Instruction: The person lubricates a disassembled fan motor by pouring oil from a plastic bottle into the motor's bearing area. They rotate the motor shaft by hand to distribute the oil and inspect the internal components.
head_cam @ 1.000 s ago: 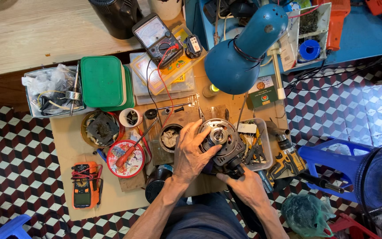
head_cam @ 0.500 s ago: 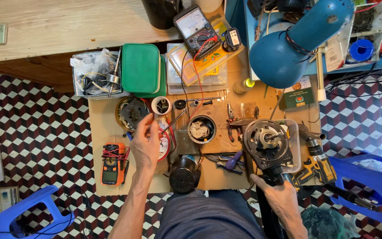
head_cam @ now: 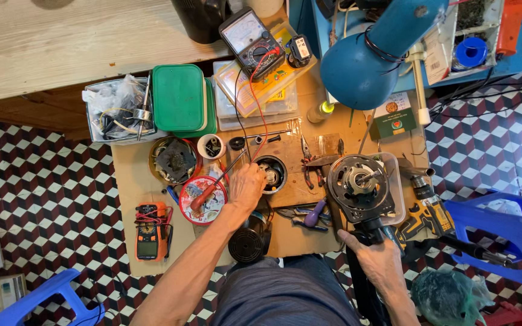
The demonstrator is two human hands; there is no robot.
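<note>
- Two hands were at work over one cluttered cardboard-topped surface (head_cam: 134,181), set low on a floor of red, black and white cube-pattern tiles.
- Blue desk lamp (head_cam: 364,60), smooth rounded metal shade, hung over the surface's far right part and hid what lay under it.
- Round electric motor (head_cam: 357,181), dark ribbed casing with a bright metal hub and short shaft pointing up at the camera, sat in a clear plastic tray (head_cam: 397,181). It lay just beyond the right hand, straight ahead of the knuckles.
- Right hand (head_cam: 379,256) was closed around a black handle-like part (head_cam: 370,232) running from the motor's near edge toward the body; long axis ran near to far.
- Left hand (head_cam: 246,187) rested on the surface, fingers curled loosely; I could not tell whether it gripped anything. It touched the near-left rim of a small black round cup-shaped part (head_cam: 272,174), which lay just to its right and slightly farther away. The left hand was much nearer to it than the right.
- Red-rimmed shallow dish (head_cam: 203,200), glossy, lay just left of the left hand, a red-handled tool lying across it.
- Orange handheld meter (head_cam: 150,232), rubbery case, lay well left of both hands.
</note>
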